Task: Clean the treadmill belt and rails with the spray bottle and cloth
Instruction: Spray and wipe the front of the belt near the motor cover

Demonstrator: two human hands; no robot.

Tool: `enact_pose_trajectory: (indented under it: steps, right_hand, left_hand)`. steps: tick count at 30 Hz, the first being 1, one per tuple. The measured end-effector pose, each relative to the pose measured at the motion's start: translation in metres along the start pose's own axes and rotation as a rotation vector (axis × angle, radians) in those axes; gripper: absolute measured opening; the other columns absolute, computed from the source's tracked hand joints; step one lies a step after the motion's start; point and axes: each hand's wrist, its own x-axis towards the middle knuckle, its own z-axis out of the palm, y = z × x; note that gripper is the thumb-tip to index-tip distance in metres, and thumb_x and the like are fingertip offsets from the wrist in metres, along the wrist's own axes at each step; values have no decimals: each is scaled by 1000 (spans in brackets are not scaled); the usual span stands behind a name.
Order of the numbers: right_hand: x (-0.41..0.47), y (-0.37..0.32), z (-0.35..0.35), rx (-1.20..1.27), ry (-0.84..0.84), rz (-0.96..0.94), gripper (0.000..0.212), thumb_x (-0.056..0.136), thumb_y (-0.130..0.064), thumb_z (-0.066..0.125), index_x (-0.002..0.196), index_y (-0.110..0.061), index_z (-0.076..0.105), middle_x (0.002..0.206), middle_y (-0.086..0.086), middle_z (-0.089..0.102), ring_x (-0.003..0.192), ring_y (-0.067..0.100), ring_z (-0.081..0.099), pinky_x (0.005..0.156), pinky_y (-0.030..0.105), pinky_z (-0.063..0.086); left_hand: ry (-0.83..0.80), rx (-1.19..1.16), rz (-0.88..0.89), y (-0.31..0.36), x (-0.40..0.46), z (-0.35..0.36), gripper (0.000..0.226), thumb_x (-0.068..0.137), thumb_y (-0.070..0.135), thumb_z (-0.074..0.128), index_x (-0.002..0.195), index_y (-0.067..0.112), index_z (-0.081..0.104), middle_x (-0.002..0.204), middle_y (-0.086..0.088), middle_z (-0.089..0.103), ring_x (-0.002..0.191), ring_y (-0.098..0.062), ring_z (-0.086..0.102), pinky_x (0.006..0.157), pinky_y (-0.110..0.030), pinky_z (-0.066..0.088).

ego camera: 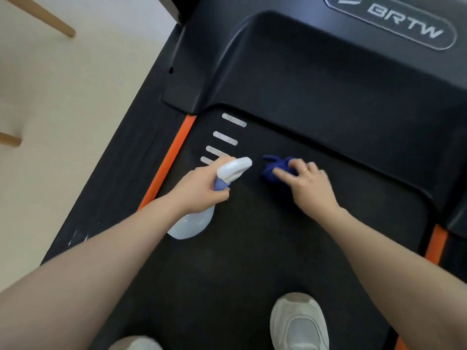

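Observation:
The black treadmill belt (252,248) fills the middle of the view. An orange strip (166,162) and a dark left rail (121,178) run beside it; a second orange strip (436,245) shows at the right. My left hand (199,188) grips the neck of a spray bottle (192,224), whose white nozzle head (235,169) points toward the front of the belt. My right hand (304,184) holds a bunched blue cloth (274,168) against the belt, with the index finger stretched out over it.
The black motor cover (328,79) with a BRTW logo lies ahead. Both of my light sneakers stand on the belt, one (299,324) at the bottom middle and the other (136,344) at the bottom edge. Pale floor (63,122) and wooden furniture legs (38,13) lie to the left.

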Motion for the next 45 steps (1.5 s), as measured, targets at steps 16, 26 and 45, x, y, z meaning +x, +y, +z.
enact_pose_trajectory:
  steps: [16,26,45]
  right_hand:
    - [-167,73,-31,910,155,905,42,90,3,46,126,-16,54,122,4,54,112,16,50,90,22,38]
    - [-188,81,-31,821,173,832,39,93,-3,44,125,-22,54,116,4,50,103,15,49,85,24,35]
    - [-45,73,-13,148,-18,657,49,92,-19,51,138,-29,38,129,10,34,108,31,38,83,39,39]
  left_hand:
    - [-278,-20,111,103,24,115,53,80,15,55,130,30,44,103,1,62,93,-22,60,84,-44,51]
    - [-190,47,59,97,8,122,59,85,14,59,138,23,37,110,-4,60,98,-22,59,87,-44,51]
    - [153,-179,87,101,46,76,50,77,12,56,125,24,51,104,-2,64,96,-19,59,84,-38,48]
